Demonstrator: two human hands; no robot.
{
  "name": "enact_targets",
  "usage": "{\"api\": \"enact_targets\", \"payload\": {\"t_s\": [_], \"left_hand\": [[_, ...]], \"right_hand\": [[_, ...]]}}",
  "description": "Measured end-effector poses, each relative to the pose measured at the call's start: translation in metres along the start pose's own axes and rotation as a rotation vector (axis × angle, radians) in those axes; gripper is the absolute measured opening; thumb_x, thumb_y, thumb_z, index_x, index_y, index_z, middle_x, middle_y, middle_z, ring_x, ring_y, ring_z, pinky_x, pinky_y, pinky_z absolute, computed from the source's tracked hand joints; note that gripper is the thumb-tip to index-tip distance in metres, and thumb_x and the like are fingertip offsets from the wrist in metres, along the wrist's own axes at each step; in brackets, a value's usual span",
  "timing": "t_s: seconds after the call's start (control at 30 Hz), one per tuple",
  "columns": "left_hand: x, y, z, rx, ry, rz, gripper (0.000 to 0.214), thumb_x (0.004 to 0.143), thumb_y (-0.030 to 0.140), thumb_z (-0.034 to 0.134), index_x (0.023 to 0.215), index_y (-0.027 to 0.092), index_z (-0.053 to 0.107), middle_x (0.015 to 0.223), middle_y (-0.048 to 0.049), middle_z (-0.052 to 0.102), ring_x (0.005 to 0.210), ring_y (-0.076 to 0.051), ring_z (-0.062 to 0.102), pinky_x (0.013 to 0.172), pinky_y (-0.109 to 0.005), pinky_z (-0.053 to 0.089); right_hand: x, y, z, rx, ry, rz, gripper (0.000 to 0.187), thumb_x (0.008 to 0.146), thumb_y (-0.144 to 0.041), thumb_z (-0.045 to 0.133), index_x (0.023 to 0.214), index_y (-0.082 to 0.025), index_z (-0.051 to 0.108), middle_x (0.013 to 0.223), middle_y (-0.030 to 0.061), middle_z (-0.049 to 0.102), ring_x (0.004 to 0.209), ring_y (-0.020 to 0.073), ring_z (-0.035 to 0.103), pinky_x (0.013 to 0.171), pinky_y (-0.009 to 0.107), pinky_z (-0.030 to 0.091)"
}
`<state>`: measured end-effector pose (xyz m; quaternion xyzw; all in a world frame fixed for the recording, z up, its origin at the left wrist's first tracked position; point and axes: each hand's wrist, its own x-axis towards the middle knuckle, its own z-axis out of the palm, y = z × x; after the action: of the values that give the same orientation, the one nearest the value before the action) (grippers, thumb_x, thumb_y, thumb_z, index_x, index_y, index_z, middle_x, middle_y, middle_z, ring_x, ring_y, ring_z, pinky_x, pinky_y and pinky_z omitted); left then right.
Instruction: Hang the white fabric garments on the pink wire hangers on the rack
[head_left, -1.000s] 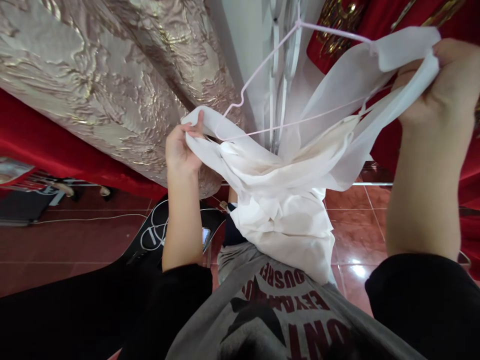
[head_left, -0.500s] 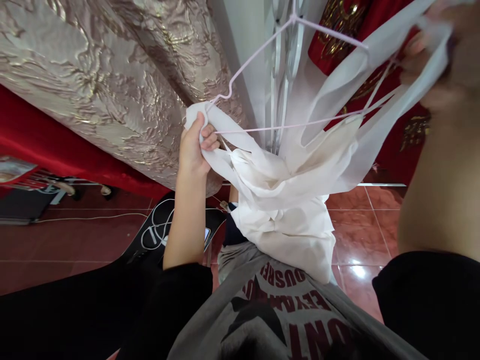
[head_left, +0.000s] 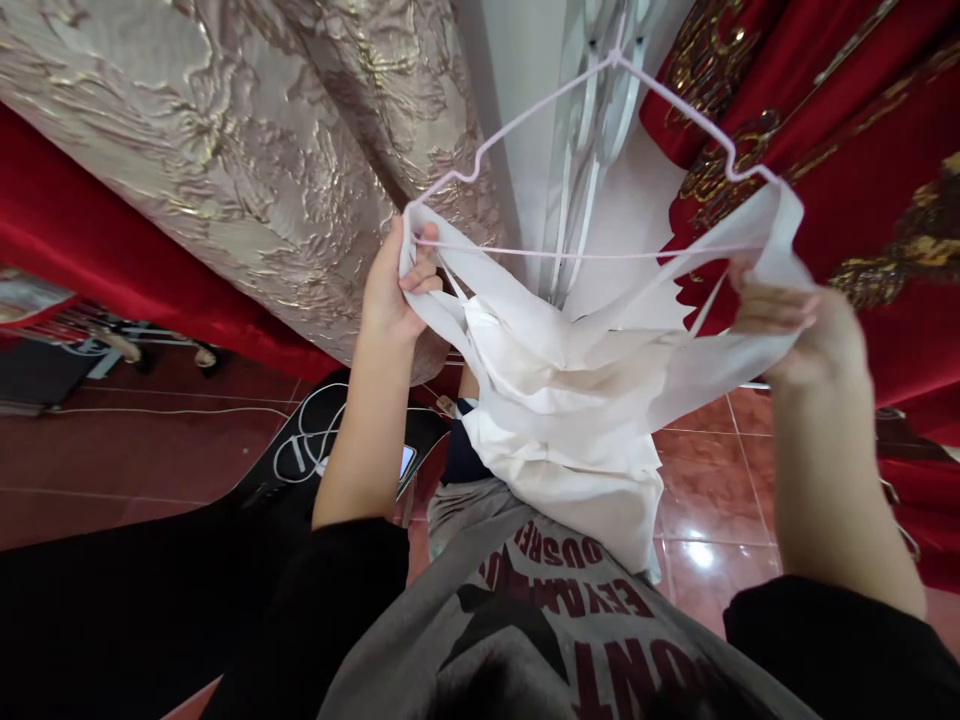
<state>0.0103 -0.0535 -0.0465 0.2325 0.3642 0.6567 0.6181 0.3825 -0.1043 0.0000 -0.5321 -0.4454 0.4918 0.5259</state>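
Note:
A white sleeveless garment hangs from a pale pink wire hanger, its lower part bunched down against the front of my grey shirt. Both wide straps loop over the hanger's two ends. My left hand is closed round the left strap just below the hanger's left end. On the other side, my right hand grips the right strap, fingers curled over the cloth beneath the hanger's right end. The hanger's lower bar runs level between the hands. Part of the hook is cut off at the top edge.
Shiny embossed beige fabric hangs at the left, and red cloth with gold sequins at the right. White metal bars stand behind the hanger. A phone and white cable lie on a black surface below my left arm.
My right hand has come down and inward from the upper right. The right strap, stretched out past the hanger before, now sits over its right end. My left hand has stayed on its strap.

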Motion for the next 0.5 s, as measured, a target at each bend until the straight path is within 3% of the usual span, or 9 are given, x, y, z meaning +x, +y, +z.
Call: {"api": "enact_targets", "payload": {"t_s": [0.07,0.13,0.23,0.37,0.43,0.5], "left_hand": [[0.002,-0.002,-0.002,-0.017,0.0,0.001,0.049,0.116,0.033,0.03,0.085,0.017,0.065,0.085,-0.0037,0.072,0.035,-0.006,0.019,0.035,-0.027,0.025],[0.002,-0.002,-0.003,-0.041,-0.007,0.009,0.053,0.117,0.036,0.026,0.087,0.016,0.065,0.092,-0.0032,0.074,0.035,-0.005,0.015,0.035,-0.027,0.023],[-0.002,-0.001,-0.003,-0.026,-0.018,0.083,0.048,0.117,0.04,0.029,0.096,0.014,0.064,0.097,-0.003,0.075,0.037,-0.004,0.015,0.038,-0.025,0.019],[-0.003,-0.001,-0.01,0.116,-0.019,0.207,0.016,0.106,0.026,0.06,0.095,0.015,0.065,0.097,-0.0023,0.074,0.04,-0.003,0.022,0.04,-0.026,0.019],[0.001,-0.002,-0.016,0.135,-0.007,0.232,0.014,0.1,0.024,0.068,0.088,0.017,0.066,0.092,-0.0016,0.073,0.04,-0.004,0.025,0.04,-0.027,0.02],[0.007,-0.003,-0.022,0.116,0.027,0.221,0.017,0.101,0.027,0.065,0.087,0.019,0.068,0.086,-0.0019,0.072,0.038,-0.005,0.028,0.038,-0.026,0.022]], "right_hand": [[-0.008,0.012,0.005,0.032,-0.131,0.118,0.007,0.076,-0.018,0.054,0.074,-0.016,0.061,0.053,-0.011,0.008,0.042,-0.0032,-0.001,0.049,0.022,-0.003],[-0.009,0.012,0.011,0.053,-0.134,0.06,0.011,0.074,-0.016,0.049,0.074,-0.017,0.06,0.054,-0.0098,0.007,0.043,-0.0011,0.0,0.049,0.025,0.001],[-0.002,-0.002,0.018,0.12,0.017,0.017,0.021,0.078,-0.007,0.037,0.068,-0.018,0.052,0.055,-0.0081,0.001,0.045,0.0032,0.0,0.051,0.029,0.004],[0.016,-0.013,0.02,0.234,0.277,0.065,0.034,0.09,-0.007,0.029,0.06,-0.021,0.036,0.049,-0.0069,0.004,0.041,0.0064,0.003,0.054,0.032,0.002],[0.025,-0.011,0.012,0.227,0.4,-0.003,0.041,0.097,-0.015,0.032,0.057,-0.021,0.027,0.046,-0.0053,0.007,0.039,0.0071,0.004,0.055,0.033,-0.001],[0.035,-0.005,-0.003,0.212,0.432,-0.056,0.047,0.101,-0.022,0.028,0.055,-0.02,0.02,0.045,-0.0037,0.007,0.039,0.0075,0.003,0.055,0.034,-0.001]]}}
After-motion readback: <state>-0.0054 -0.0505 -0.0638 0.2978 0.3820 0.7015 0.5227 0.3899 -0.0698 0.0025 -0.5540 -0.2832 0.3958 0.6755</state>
